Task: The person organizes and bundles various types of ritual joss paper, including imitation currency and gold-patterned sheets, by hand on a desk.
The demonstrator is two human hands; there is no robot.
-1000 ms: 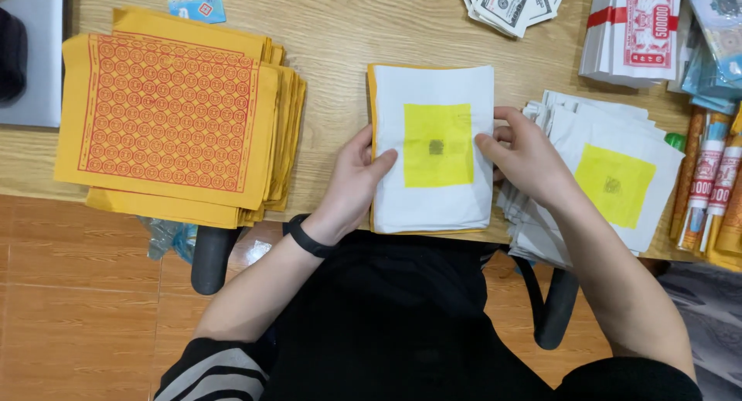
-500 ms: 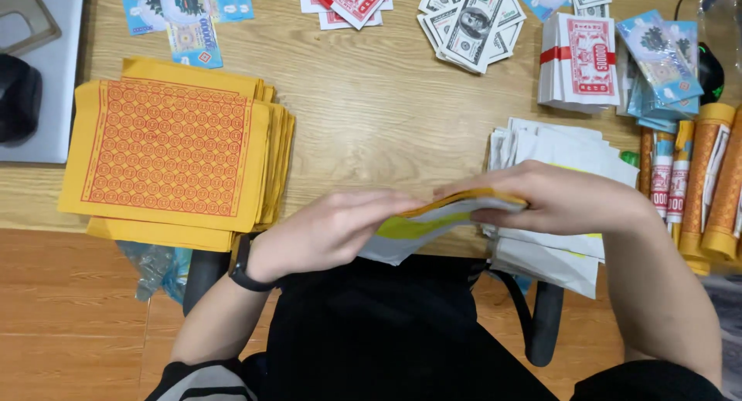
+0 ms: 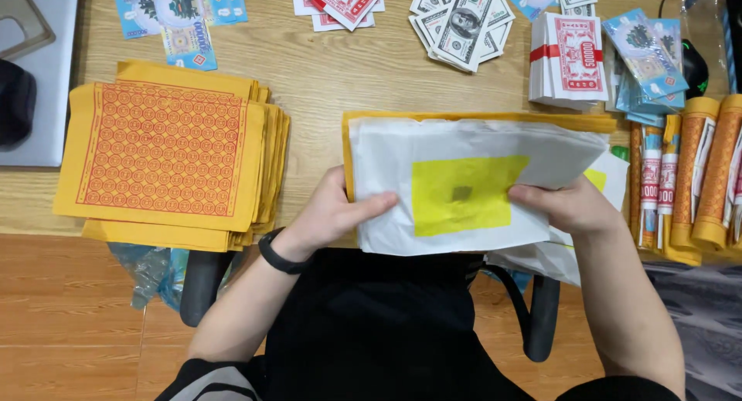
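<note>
Paper stack [image 3: 471, 192] lowered flat | left hand [image 3: 332, 215], right hand [image 3: 568, 204] grasping it | wooden desk [image 3: 348, 68]

Looks to us like a small home workbench or shop desk for sorting ceremonial paper goods. We take the wooden desk [image 3: 348, 76] as landmark: on its left part a stack of yellow sheets with red print [image 3: 166, 157], along its far edge loose piles of imitation banknotes [image 3: 464, 18] and a red-banded bundle [image 3: 568, 61], at its right end paper rolls [image 3: 707, 177]. Wood-look floor [image 3: 69, 324] lies below its near edge, and a laptop corner [image 3: 39, 76] at far left.
</note>
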